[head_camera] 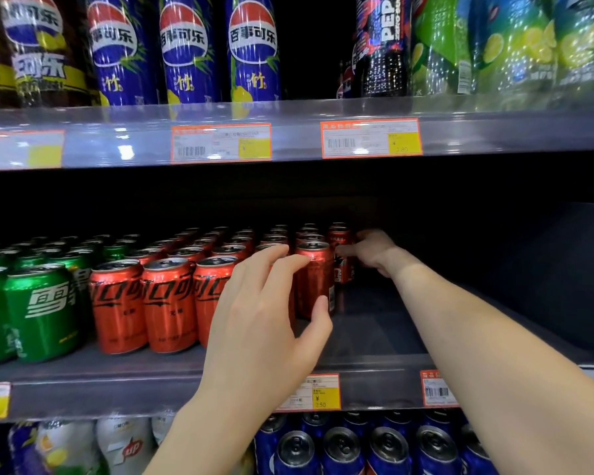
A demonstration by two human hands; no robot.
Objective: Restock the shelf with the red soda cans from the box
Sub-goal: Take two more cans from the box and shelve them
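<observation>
Rows of red soda cans (120, 303) stand on the middle shelf (374, 341), several deep. My left hand (264, 313) is spread in front of the rightmost front cans. Its fingertips touch the top rim of one red can (314, 282) and its thumb lies by that can's lower side. My right hand (371, 250) reaches deep into the shelf, its fingers and thumb curled round a red can (338, 234) at the right end of the back rows. The box is out of view.
Green soda cans (42, 310) fill the shelf's left part. To the right of the red cans the shelf floor is dark and bare. Tall blue bottles (186, 49) stand on the shelf above, and blue cans (343, 447) on the shelf below.
</observation>
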